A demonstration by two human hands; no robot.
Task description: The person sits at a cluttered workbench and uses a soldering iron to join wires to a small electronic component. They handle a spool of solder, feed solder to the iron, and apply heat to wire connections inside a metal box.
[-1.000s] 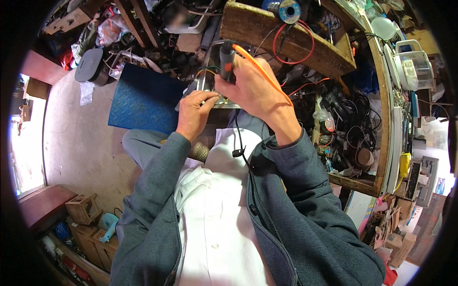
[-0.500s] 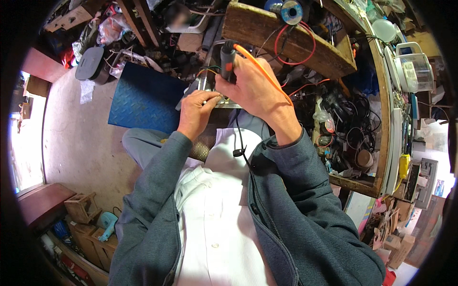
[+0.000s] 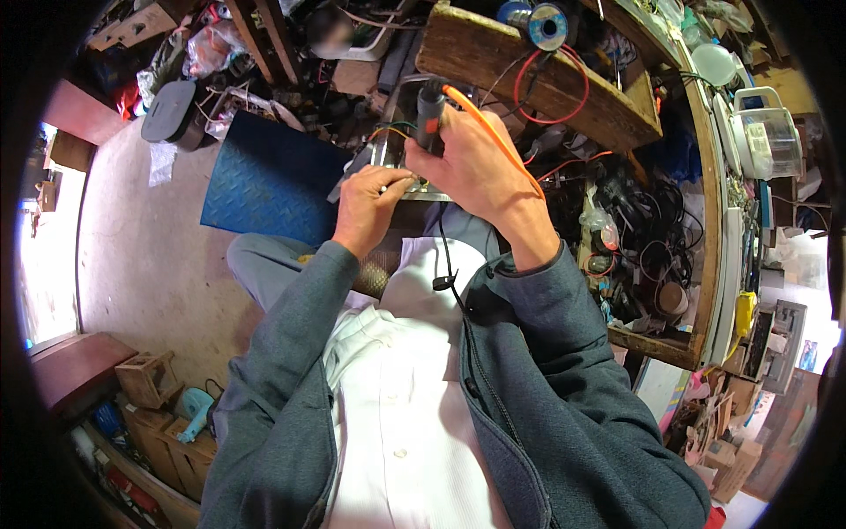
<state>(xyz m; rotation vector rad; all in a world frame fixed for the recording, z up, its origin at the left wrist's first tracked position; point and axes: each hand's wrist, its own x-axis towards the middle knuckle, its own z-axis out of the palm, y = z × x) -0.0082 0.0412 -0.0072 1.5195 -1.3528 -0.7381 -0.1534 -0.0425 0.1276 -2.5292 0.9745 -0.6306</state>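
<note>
My right hand (image 3: 480, 167) is wrapped round a dark grey, orange-marked corded tool (image 3: 429, 119), held upright with its orange cord (image 3: 493, 132) running back over the hand. The tool's tip is hidden. Beside it, my left hand (image 3: 363, 207) pinches a thin piece with a white end (image 3: 383, 189); the rest of it is covered by the fingers. Both hands meet over a shiny metal-edged casing (image 3: 432, 196) in front of my lap. Thin green and orange-yellow wires (image 3: 392, 129) lie across it. The exact spot between the fingertips is too small to make out.
A blue textured panel (image 3: 273, 181) lies left of the casing. Ahead on the right is a wooden box (image 3: 538, 75), with a wire spool (image 3: 547, 26) and a red wire loop (image 3: 586, 88). Tangled black cables (image 3: 652, 212) fill a wooden-framed bin. A black cord (image 3: 446, 251) hangs over my lap.
The view has shifted slightly. Both hands keep their hold and stay over the casing; the left fingers have turned a little around the white-ended piece.
</note>
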